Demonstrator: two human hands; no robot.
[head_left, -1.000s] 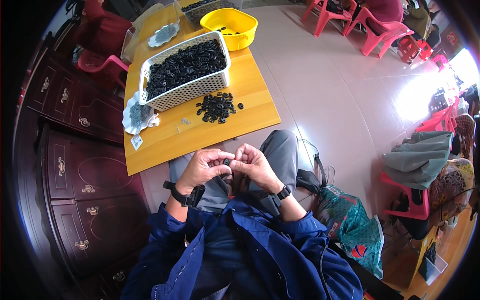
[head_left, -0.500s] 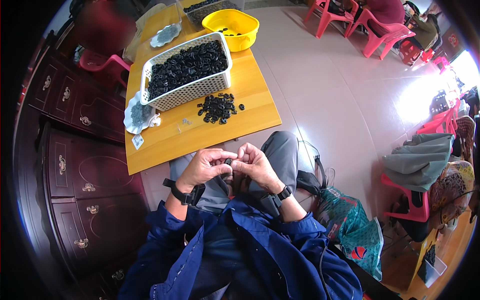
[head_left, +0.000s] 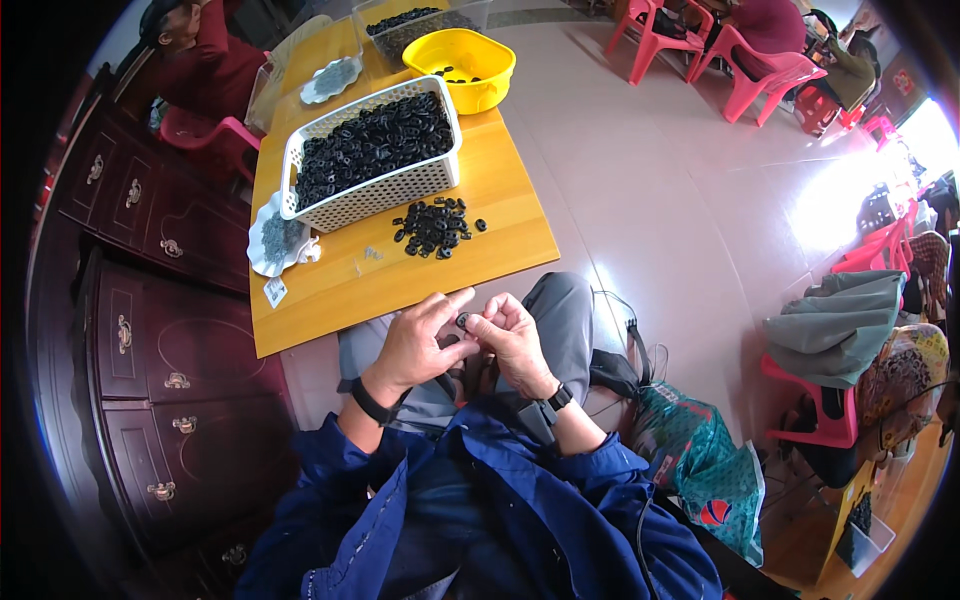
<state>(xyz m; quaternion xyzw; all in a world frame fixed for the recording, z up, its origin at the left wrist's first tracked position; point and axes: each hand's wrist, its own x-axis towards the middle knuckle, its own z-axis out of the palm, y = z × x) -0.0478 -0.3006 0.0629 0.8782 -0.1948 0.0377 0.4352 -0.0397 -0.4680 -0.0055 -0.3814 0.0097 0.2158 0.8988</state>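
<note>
Over my lap, my right hand (head_left: pixel 515 345) pinches a small black oval plastic piece (head_left: pixel 462 321) between thumb and fingers. Close on its left is my left hand (head_left: pixel 415 342), fingers stretched out and thumb apart, with nothing visible in it. A loose pile of similar black pieces (head_left: pixel 435 228) lies on the wooden table (head_left: pixel 480 265) beyond my hands. Behind the pile stands a white perforated basket (head_left: pixel 385 192) full of such black pieces. To its left, a white scalloped dish (head_left: pixel 263 258) holds tiny grey bits.
A yellow tub (head_left: pixel 490 92) with a few black pieces stands behind the basket, near a clear bin (head_left: pixel 470 18). Dark wooden drawers (head_left: pixel 190 350) line the left side. A green bag (head_left: pixel 700 460) lies right of my legs. One person (head_left: pixel 215 65) sits at the far left.
My left hand has moved slightly away from the black piece and its fingers have straightened. My right hand still holds the piece. At the far left, the seated person has shifted.
</note>
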